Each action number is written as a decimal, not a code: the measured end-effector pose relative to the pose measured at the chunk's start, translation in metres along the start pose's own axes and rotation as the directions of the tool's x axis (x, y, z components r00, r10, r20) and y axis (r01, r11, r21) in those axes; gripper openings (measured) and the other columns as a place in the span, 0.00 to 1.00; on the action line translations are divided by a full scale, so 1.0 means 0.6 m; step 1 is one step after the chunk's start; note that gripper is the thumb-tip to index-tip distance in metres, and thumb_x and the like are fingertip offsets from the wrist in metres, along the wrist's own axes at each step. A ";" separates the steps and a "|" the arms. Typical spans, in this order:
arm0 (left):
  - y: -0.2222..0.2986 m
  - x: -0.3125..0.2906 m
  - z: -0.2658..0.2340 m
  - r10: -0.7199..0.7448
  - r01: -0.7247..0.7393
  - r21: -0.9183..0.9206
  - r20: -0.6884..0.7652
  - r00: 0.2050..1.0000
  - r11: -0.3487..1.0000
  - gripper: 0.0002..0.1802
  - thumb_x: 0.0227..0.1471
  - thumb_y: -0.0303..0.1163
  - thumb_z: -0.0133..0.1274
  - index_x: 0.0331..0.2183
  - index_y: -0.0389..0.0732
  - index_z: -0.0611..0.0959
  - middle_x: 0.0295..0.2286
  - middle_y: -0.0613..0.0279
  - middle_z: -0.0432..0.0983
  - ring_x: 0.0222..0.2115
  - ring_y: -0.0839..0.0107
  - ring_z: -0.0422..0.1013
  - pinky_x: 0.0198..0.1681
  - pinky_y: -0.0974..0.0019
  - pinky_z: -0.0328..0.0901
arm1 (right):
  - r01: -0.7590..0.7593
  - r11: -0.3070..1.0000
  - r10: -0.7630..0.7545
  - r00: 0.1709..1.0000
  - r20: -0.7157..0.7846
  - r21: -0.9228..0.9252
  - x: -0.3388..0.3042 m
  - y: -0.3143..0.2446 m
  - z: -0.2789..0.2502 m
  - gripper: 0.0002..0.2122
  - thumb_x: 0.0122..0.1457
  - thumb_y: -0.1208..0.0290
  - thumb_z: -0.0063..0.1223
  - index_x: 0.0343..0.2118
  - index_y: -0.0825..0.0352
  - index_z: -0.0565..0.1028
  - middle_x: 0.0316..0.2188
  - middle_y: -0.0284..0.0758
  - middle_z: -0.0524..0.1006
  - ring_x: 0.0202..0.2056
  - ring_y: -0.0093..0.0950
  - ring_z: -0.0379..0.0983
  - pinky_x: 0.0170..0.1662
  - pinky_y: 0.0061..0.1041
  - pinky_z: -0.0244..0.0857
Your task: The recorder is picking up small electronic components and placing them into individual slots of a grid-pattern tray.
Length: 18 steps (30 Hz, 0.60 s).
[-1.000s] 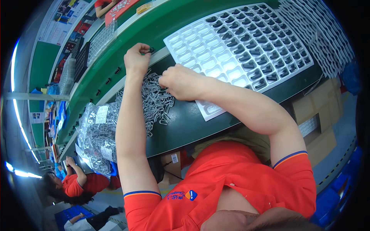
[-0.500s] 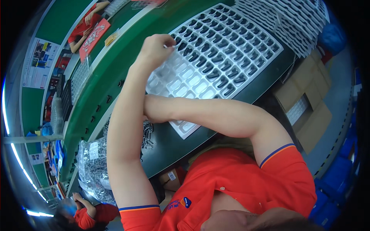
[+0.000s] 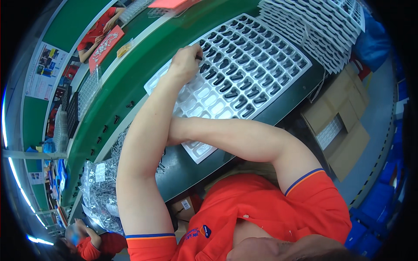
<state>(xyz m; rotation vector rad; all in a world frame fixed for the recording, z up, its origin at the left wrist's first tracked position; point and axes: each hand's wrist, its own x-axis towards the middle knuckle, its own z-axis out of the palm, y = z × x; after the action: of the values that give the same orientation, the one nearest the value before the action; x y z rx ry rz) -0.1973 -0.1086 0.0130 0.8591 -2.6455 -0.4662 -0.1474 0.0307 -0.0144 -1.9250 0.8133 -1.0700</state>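
Note:
My left hand [image 3: 185,64] is over the upper left part of a white moulded tray [image 3: 210,103]. Its fingers are closed on a small black part [image 3: 199,57] at the tray's cells. Many cells hold similar black curved parts [image 3: 236,76], while several cells nearest my forearms hold none. My right hand [image 3: 175,131] reaches beneath my left forearm, which hides its fingers; whether they hold anything does not show. Near it, partly behind the left forearm, lie loose small metal pieces [image 3: 161,165].
Stacked white trays [image 3: 311,32] stand at the far right, above an open cardboard box [image 3: 339,117]. A green belt [image 3: 130,85] carrying several black parts curves along the left. Clear bags of metal pieces [image 3: 100,191] lie lower left. Other people in red work beyond.
My left hand has shifted right across the tray, and a black part now shows at its fingertips. The right hand stays under the left forearm. The whole view has shifted slightly.

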 end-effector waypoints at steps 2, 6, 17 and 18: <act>0.000 -0.009 -0.010 0.217 -0.185 0.139 -0.262 0.941 0.973 0.08 0.48 0.19 0.57 0.34 0.36 0.81 0.29 0.56 0.79 0.30 0.67 0.77 0.35 0.64 0.70 | 0.042 0.999 -0.042 0.999 0.004 0.003 0.004 0.002 0.007 0.15 0.58 0.74 0.57 0.47 0.72 0.76 0.50 0.51 0.76 0.52 0.38 0.71 0.56 0.33 0.62; 0.021 -0.053 -0.091 -0.052 -0.034 -0.242 -0.340 0.939 0.970 0.08 0.51 0.18 0.55 0.36 0.36 0.81 0.29 0.60 0.79 0.30 0.73 0.75 0.36 0.69 0.70 | 0.018 0.996 -0.015 0.999 0.035 -0.090 0.025 0.032 0.018 0.13 0.54 0.76 0.57 0.42 0.71 0.79 0.44 0.51 0.78 0.47 0.42 0.75 0.53 0.35 0.66; -0.058 -0.390 -0.109 -0.595 0.040 -0.747 -0.494 0.634 0.663 0.06 0.53 0.20 0.59 0.36 0.32 0.82 0.30 0.63 0.79 0.29 0.78 0.74 0.34 0.75 0.70 | 0.052 0.990 -0.072 0.985 -0.157 -0.132 0.021 0.014 -0.023 0.06 0.52 0.81 0.58 0.33 0.70 0.79 0.31 0.43 0.80 0.35 0.38 0.78 0.39 0.31 0.72; -0.062 -0.399 -0.106 -0.623 0.066 -0.768 -0.462 0.631 0.637 0.06 0.53 0.20 0.59 0.36 0.32 0.82 0.30 0.63 0.79 0.28 0.78 0.74 0.34 0.75 0.70 | 0.047 0.990 -0.071 0.980 -0.185 -0.135 0.022 0.010 -0.027 0.05 0.54 0.81 0.57 0.34 0.70 0.79 0.30 0.42 0.79 0.34 0.36 0.78 0.39 0.29 0.71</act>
<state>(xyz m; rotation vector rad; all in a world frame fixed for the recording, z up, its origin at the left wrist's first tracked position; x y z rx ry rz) 0.0304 -0.0041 0.0077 1.0458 -1.3663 -0.9412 -0.1567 0.0120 -0.0089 -1.9875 0.9569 -1.2792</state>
